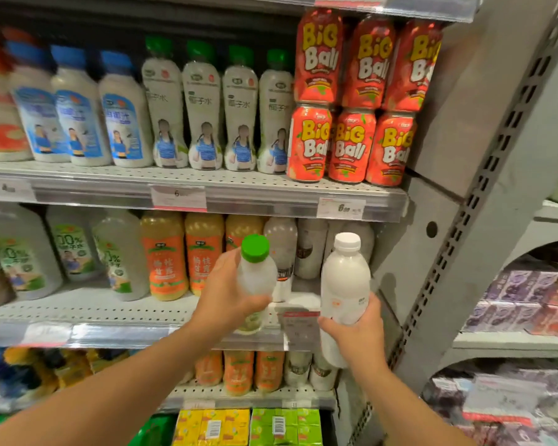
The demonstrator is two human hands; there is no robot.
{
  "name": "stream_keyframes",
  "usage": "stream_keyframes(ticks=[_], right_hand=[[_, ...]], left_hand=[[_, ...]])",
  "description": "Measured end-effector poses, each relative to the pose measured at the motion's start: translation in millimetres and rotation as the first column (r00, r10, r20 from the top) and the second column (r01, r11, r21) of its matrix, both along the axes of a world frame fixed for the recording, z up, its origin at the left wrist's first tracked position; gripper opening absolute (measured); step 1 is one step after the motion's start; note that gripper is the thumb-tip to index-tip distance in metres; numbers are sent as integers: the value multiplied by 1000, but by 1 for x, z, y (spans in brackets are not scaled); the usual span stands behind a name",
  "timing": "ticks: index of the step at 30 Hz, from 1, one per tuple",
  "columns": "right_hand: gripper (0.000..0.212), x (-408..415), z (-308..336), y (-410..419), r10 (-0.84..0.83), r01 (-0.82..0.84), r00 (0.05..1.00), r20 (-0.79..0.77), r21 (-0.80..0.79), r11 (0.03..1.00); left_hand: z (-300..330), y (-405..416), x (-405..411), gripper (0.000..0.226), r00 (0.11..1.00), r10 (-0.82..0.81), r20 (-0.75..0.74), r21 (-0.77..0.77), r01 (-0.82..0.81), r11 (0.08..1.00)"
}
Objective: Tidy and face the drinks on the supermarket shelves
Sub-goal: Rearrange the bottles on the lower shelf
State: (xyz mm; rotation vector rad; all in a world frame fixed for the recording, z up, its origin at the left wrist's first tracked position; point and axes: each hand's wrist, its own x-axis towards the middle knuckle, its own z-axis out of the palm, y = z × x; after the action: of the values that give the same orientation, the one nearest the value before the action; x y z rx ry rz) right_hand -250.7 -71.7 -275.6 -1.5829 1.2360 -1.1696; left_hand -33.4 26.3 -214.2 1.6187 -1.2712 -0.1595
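Supermarket shelves (187,312) | left hand (226,294) grips green-capped bottle (255,278), right hand (356,328) grips white-capped bottle (345,284) | we set each upright, label outward, flush with front edge.

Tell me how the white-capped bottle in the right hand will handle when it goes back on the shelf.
The white-capped bottle looks full of opaque white drink, so probably heavy for its size. Tall and narrow, it may tip if set down crooked. The right hand grips only its lower half, so the top could sway.
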Motion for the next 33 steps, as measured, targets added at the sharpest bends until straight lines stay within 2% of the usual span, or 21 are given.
stream_keyframes(ticks=[4, 10, 18, 20, 23, 26, 31, 33], right_hand=[[86, 25, 3, -17, 57, -58, 998, -22, -74, 996], [79, 53, -1, -34, 90, -88, 996, 28, -52, 995], [76, 81, -10, -63, -68, 70, 996, 56, -17, 997], [77, 87, -9, -70, -117, 118, 993, 24, -9, 993], [84, 93, -11, -79, -153, 151, 985, -77, -23, 988], [85, 95, -13, -83, -137, 135, 987, -83, -31, 990], [121, 89, -33, -70, -160, 161, 968, -193, -14, 987], [117, 85, -45, -64, -152, 157, 971, -184, 9, 988]], left_hand=[[-8, 18, 39, 74, 995, 96, -5, -17, -96, 995], [-20, 25, 80, 74, 977, 211, -18, -8, -211, 977], [-22, 14, 103, 77, 982, 190, 12, 87, -191, 978], [-22, 14, 104, 77, 982, 187, 27, 90, -189, 978], [-24, 15, 104, 73, 982, 180, 52, 90, -184, 979], [-24, 17, 103, 71, 984, 173, 41, 88, -176, 980], [-22, 19, 102, 72, 985, 170, 36, 104, -173, 979], [-21, 20, 101, 72, 985, 170, 33, 106, -173, 979]])
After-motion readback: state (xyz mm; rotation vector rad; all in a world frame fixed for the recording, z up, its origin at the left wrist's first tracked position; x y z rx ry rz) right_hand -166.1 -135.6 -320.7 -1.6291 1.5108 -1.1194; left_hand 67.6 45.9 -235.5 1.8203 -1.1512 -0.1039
